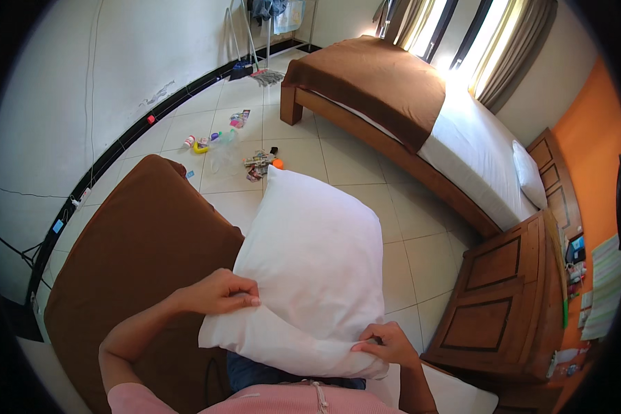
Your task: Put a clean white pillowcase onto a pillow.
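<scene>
A pillow in a white pillowcase [315, 248] lies in front of me, its near end over my lap and its far corner pointing away. My left hand [225, 292] pinches the cloth near the pillowcase's left edge between thumb and fingers. On the right side, my right hand [385, 341] grips a fold of the same cloth close to the near end. The near part of the case is loose and creased, while the far part is filled out. A brown sheet [150, 269] covers the mattress beneath my left arm.
A wooden bed [383, 129] with a brown blanket [372, 77] and a small white pillow [529, 173] stands beyond. Litter and bottles, including a yellow one [201, 148], lie on the tiled floor [295, 160]. A wooden cabinet [486, 305] stands right; a mop [267, 76] leans far off.
</scene>
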Tool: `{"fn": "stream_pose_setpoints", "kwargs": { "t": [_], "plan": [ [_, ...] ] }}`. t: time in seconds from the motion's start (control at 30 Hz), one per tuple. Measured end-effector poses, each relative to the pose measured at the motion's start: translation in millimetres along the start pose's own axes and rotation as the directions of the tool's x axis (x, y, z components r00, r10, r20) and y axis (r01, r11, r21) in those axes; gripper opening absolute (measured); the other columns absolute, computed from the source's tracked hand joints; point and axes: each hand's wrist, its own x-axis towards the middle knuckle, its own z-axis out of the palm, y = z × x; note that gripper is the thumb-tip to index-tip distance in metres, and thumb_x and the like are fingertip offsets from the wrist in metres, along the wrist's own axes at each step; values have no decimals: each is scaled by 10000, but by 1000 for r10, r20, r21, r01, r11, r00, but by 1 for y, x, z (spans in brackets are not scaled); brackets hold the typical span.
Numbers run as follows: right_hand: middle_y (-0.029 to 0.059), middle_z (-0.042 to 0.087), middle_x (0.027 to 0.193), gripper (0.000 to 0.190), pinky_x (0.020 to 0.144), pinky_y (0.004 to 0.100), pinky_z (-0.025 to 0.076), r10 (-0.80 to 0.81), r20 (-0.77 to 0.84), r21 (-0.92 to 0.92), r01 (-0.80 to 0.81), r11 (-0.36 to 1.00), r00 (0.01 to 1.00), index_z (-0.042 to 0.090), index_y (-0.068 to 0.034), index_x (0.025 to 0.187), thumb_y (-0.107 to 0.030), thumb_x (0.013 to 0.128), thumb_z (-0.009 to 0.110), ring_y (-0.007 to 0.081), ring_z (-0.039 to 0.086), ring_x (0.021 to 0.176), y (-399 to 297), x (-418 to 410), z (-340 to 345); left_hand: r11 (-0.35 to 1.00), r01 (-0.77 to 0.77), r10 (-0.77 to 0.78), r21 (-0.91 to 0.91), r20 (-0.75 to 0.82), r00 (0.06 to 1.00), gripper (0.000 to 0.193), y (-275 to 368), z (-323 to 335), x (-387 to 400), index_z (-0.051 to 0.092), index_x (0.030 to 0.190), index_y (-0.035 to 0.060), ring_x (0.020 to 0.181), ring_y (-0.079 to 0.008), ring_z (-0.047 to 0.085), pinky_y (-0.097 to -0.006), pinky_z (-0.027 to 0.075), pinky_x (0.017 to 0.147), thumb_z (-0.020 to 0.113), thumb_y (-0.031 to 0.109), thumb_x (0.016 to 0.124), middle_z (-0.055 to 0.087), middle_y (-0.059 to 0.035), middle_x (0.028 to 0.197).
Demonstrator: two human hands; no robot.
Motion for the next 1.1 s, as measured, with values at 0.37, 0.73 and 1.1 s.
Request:
{"fn": "stream_pose_setpoints", "kwargs": {
  "t": [0.37,0.73,1.1],
  "plan": [
    [100,643,838,235,679,312,478,-191,-454,-405,-11,914,870,622,-25,796,-106,673,805,225,616,780,19,9,-43,822,349,-40,449,-567,823,269,28,-43,-2,620,961,94,725,-231,617,-337,483,633,724,269,785,611,-69,818],
    [151,206,1528,632,1108,562,78,-188,-225,-791,-66,609,956,421,-230,1406,-482,852,594,362,143,1413,20,125,29,716,103,173,691,-319,932,724,-5,31,75,350,1438,233,1418,-337,138,-598,103,1095,551,579,835,174,-107,1543],
    [268,285,1457,756,1105,427,215,232,-719,-157,-479,864,655,329,-35,1420,-479,869,594,347,273,1363,95,113,-13,863,391,-504,-319,-570,649,923,-85,11,64,212,1458,8,1332,-338,337,-411,336,1055,509,638,851,236,-220,1493]
  ]
}}
